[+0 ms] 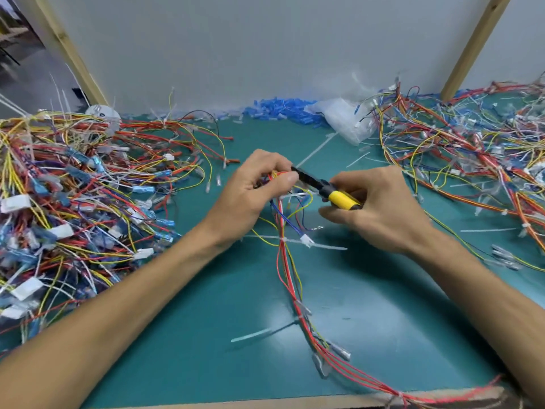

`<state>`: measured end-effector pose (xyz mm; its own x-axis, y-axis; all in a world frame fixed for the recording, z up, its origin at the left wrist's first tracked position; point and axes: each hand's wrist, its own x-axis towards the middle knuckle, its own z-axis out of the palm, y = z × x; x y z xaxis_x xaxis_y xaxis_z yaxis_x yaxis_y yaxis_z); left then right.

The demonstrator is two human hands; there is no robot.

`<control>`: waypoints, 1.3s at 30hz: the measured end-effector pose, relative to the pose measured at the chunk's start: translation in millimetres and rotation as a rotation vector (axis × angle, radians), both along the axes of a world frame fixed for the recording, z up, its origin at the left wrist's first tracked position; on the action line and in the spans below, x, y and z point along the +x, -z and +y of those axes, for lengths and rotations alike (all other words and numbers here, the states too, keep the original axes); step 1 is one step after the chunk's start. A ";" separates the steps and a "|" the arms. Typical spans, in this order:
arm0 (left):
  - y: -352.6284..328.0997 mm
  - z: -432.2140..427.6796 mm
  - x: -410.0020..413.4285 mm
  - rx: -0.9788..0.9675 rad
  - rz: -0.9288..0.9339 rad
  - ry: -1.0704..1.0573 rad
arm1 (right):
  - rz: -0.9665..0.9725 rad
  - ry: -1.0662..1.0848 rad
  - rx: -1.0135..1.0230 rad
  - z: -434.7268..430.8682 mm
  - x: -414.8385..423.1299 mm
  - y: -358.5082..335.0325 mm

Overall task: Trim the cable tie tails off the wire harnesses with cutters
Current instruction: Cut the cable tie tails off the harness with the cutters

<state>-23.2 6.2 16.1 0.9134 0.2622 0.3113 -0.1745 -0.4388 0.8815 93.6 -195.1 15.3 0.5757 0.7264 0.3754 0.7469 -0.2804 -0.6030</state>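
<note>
At the centre of the tabletop (pixel 383 320) my left hand (pixel 253 193) pinches the wire harness (pixel 287 273). At its 3 o'clock my right hand (pixel 386 211) has its fingers (pixel 331 215) wrapped round the yellow-handled cutters (pixel 339 198). The blades lie close to my left fingertips (pixel 290 177) and the wires, so a hasty squeeze may nick either. No writing is readable.

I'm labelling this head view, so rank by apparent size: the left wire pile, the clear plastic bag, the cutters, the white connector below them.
1. wire pile
2. plastic bag, though it sits farther back
3. cutters, partly hidden by the right hand
4. white connector
</note>
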 end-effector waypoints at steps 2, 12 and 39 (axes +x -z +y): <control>2.6 1.1 -1.3 0.045 -0.003 0.000 | -0.042 0.000 -0.021 -0.4 -0.8 2.3; 8.6 6.4 -4.9 0.068 -0.140 0.096 | -0.177 -0.018 0.050 0.8 -4.7 4.4; 9.0 4.6 -3.3 -0.321 -0.037 0.156 | 0.074 -0.021 0.125 7.4 -8.1 12.0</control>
<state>-26.5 10.8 7.2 0.9397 0.2107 0.2694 -0.2521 -0.1056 0.9619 85.5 -187.8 3.4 0.5901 0.6892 0.4205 0.7040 -0.1843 -0.6859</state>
